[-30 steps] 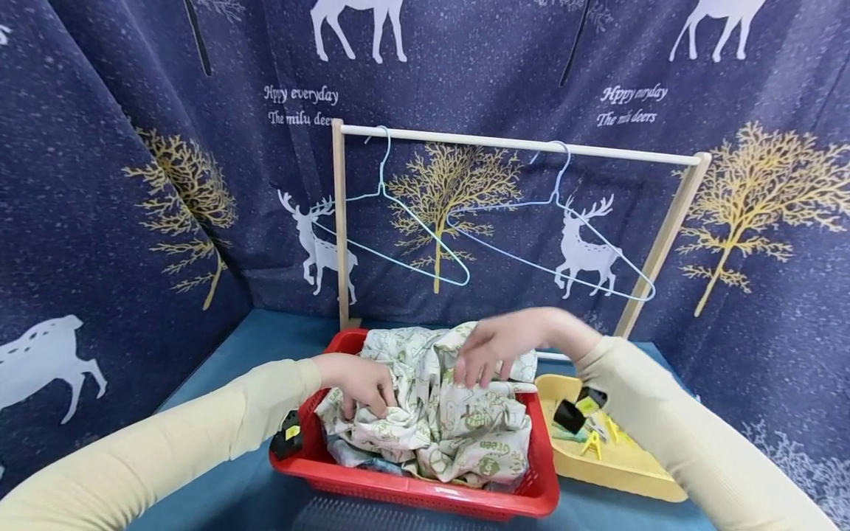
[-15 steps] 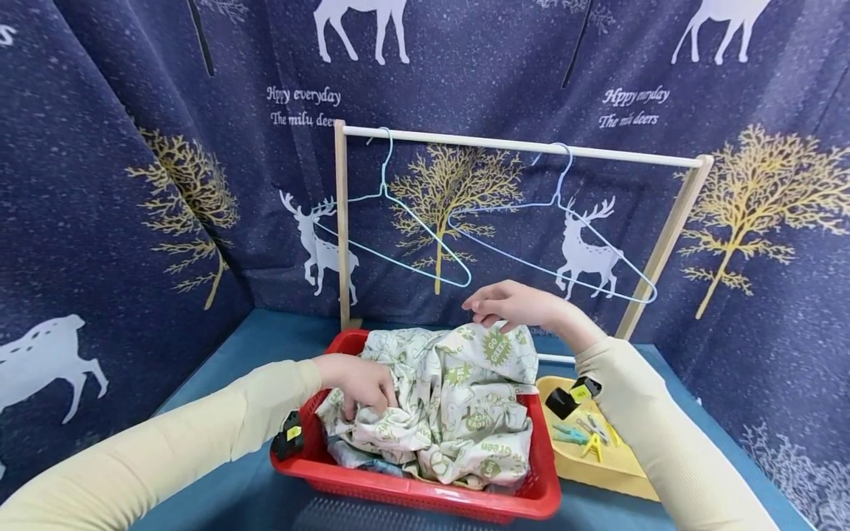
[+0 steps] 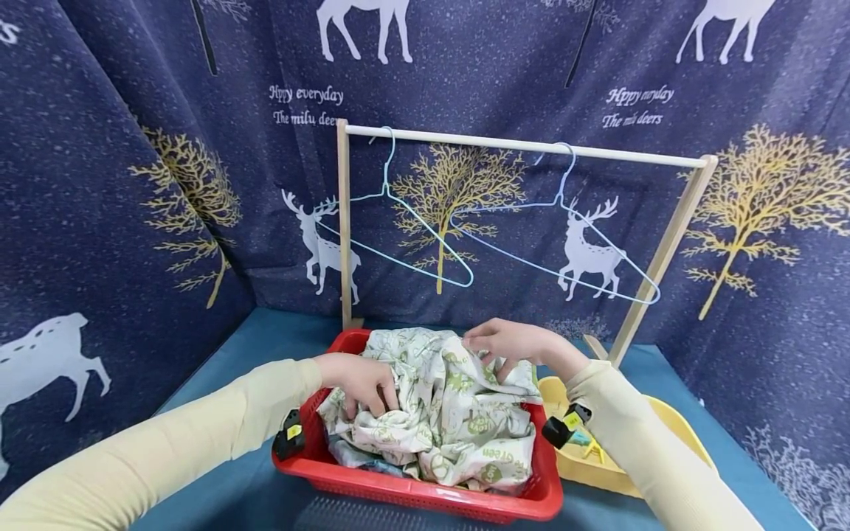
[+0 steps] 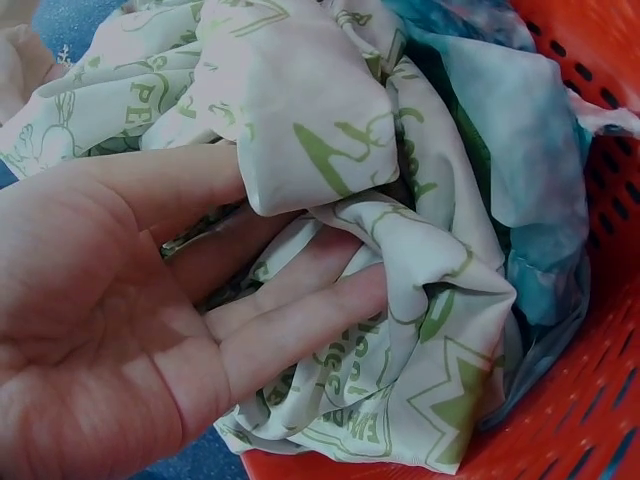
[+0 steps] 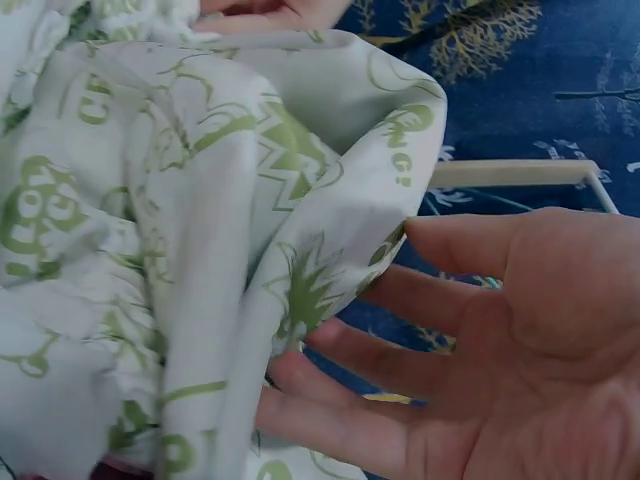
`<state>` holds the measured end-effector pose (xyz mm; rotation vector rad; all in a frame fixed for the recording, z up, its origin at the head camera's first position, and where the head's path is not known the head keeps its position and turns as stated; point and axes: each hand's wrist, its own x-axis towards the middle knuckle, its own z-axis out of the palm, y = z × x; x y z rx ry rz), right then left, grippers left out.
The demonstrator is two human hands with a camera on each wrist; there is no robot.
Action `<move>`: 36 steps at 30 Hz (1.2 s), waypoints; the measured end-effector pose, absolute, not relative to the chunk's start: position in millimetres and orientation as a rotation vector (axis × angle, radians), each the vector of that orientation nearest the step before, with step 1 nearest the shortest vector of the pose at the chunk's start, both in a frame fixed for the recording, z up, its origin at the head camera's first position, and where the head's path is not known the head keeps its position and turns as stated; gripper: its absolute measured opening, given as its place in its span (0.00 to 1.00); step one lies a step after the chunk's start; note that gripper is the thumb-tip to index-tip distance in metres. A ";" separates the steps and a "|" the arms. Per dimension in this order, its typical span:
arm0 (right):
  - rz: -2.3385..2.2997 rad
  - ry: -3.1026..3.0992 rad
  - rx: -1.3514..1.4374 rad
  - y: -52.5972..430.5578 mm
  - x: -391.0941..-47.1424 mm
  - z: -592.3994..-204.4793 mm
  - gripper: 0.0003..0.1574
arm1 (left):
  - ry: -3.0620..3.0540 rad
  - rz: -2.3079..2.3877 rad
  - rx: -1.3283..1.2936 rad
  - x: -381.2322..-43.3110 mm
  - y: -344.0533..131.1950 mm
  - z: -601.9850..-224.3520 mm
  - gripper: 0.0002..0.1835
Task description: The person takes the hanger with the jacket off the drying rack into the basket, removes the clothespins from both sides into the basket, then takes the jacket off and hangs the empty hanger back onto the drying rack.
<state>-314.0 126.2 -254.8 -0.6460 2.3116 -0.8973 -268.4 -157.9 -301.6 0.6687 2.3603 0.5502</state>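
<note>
Deer-print backdrop | both hands: left hand (image 3: 361, 381), right hand (image 3: 508, 343) grip printed cloth (image 3: 438, 413)

Smooth printed cloth (image 3: 451, 413); perforated red plastic basket (image 3: 425, 494); wooden rack (image 3: 343, 221).

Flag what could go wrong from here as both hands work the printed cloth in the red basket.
1. The white green-printed cloth lies bunched over a blue garment; lifting it may drag that garment out too.
2. The left hand and right hand grip crumpled folds, not edges, so the cloth may come up twisted.
3. The red plastic basket sits near the table's front edge; a hard pull could shift it.
</note>
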 end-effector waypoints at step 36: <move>-0.348 2.445 -0.732 74.7 -267.0 -314.1 0.33 | 2.307 0.357 0.667 -263.1 -152.7 -290.1 0.16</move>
